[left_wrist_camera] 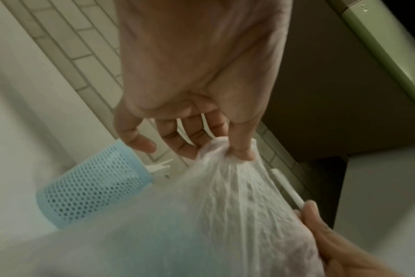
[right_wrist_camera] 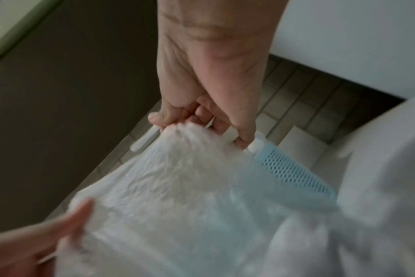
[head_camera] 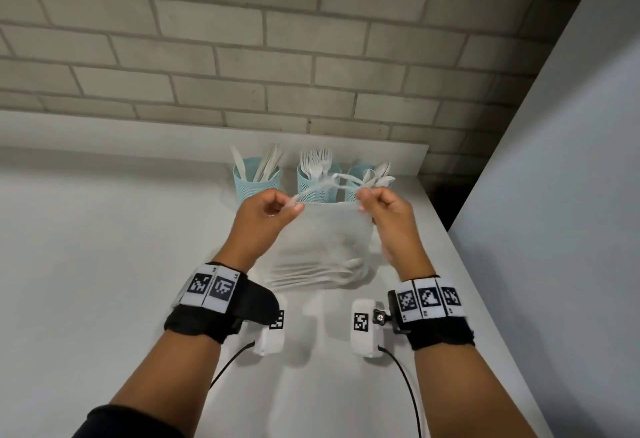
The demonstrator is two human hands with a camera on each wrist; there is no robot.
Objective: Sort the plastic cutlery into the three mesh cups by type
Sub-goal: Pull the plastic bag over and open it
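Both hands hold up a thin, crinkled clear plastic bag (head_camera: 325, 243) over the white counter (head_camera: 104, 264). The left hand (head_camera: 266, 216) pinches the bag's top left corner; the right hand (head_camera: 384, 209) pinches its top right. Just beyond it stand three pale blue mesh cups: the left cup (head_camera: 256, 183) holds white plastic knives (head_camera: 266, 164), the middle cup (head_camera: 317, 184) forks (head_camera: 317, 160), the right cup (head_camera: 360, 174) spoons (head_camera: 379, 174).

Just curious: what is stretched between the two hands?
A clear plastic bag, pinched at its top by the left hand and right hand; the head view shows it.
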